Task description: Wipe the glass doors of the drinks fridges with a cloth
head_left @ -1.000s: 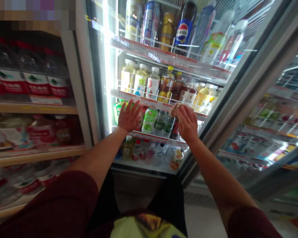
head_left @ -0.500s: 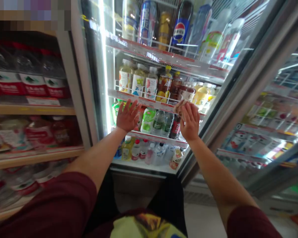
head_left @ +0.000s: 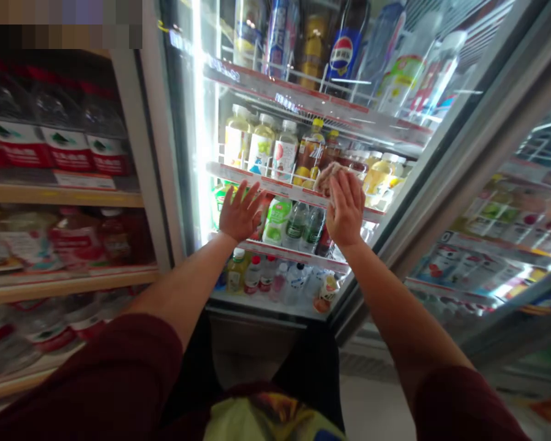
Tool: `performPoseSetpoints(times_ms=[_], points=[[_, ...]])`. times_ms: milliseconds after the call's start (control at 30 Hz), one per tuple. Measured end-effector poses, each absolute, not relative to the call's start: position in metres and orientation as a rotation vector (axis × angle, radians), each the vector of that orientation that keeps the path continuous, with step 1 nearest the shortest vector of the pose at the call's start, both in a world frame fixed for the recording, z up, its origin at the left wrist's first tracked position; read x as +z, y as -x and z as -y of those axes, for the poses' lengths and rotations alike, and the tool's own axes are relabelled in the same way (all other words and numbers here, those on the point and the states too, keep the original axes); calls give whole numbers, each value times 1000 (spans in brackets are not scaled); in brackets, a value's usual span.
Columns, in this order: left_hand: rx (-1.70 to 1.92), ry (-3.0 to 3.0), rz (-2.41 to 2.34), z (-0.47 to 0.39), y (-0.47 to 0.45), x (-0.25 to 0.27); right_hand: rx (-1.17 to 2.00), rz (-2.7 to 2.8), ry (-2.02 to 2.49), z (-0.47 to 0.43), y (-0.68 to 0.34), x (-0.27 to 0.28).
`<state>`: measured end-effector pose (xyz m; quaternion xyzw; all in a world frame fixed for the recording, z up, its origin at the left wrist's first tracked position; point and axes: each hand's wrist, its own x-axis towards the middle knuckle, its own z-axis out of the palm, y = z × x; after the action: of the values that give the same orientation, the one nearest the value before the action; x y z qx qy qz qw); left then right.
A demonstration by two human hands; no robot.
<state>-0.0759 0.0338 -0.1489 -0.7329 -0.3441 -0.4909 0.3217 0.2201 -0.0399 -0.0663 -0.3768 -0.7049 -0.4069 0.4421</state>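
In the head view a glass cooler door stands in front of me with drinks behind it. My left hand is open, fingers spread and palm toward the glass, in front of the lower shelves; whether it presses on the pane I cannot tell. My right hand lies over a crumpled pinkish cloth at the door, with the cloth sticking out on the left of the fingers. Behind the cloth is the middle shelf with bottles of yellow and brown drinks.
A wooden shelf with red-capped water bottles stands on the left. The metal door frame slants up on the right, beside another cooler. A cola bottle stands on the upper shelf.
My right hand has moved slightly left and up with the cloth, and more of the cloth shows. My left hand stays spread in nearly the same place.
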Motion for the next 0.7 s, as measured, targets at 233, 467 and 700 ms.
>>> performPoseSetpoints(times_ms=[233,467,700], points=[[-1253,1857,896,-31,75,-147,-1079,2153,837,43,-198,-87],[-1234,1800,885,-30,74,-147,-991,1812,1010,39,-188,-65],[-1287,1852,874,-31,74,-147,-987,2237,888,41,-173,-73]])
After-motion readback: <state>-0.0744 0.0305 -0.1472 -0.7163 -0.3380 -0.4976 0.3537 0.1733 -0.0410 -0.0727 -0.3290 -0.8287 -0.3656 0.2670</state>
